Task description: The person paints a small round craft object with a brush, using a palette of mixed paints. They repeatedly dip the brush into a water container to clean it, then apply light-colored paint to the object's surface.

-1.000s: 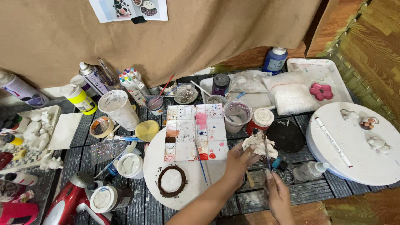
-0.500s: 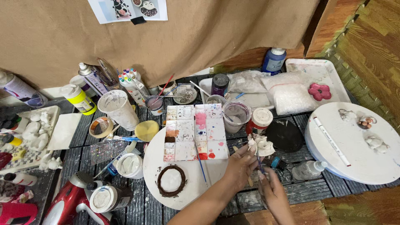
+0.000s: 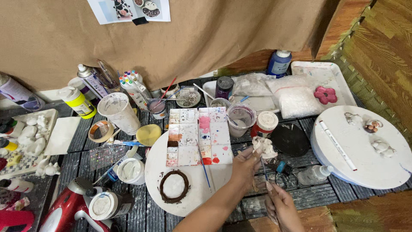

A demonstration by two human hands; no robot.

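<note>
Left hand (image 3: 245,165) is up at the right edge of the round white board (image 3: 156,182), fingers pinched around a small lumpy white clay figurine (image 3: 263,147), which sits just above the fingertips, clear of the table. Right hand (image 3: 281,206) is below it, toward five o'clock, fingers pressed together on a thin paintbrush with a blue handle (image 3: 264,169); the brush runs up toward the figurine's underside, though whether the tip touches cannot be made out. At nine o'clock from the figurine lies the white rectangular paint palette (image 3: 198,136), its wells smeared with pink, red and brown, and a second blue-handled brush (image 3: 203,165) rests across its lower right corner. Down at seven o'clock on the board sits a dark brown ring with a white centre (image 3: 174,186). Just at twelve o'clock from the figurine stands a small jar with a white lid and red body (image 3: 264,123), and beside that a clear plastic cup of cloudy rinse water (image 3: 240,120). At three o'clock, a flat black round lid (image 3: 292,139), then well apart the big round white turntable (image 3: 365,169) carrying a white marker pen (image 3: 337,145) and little clay pieces. Far off at two o'clock, a pink clay flower (image 3: 325,94) lies on a white tray (image 3: 309,68).
</note>
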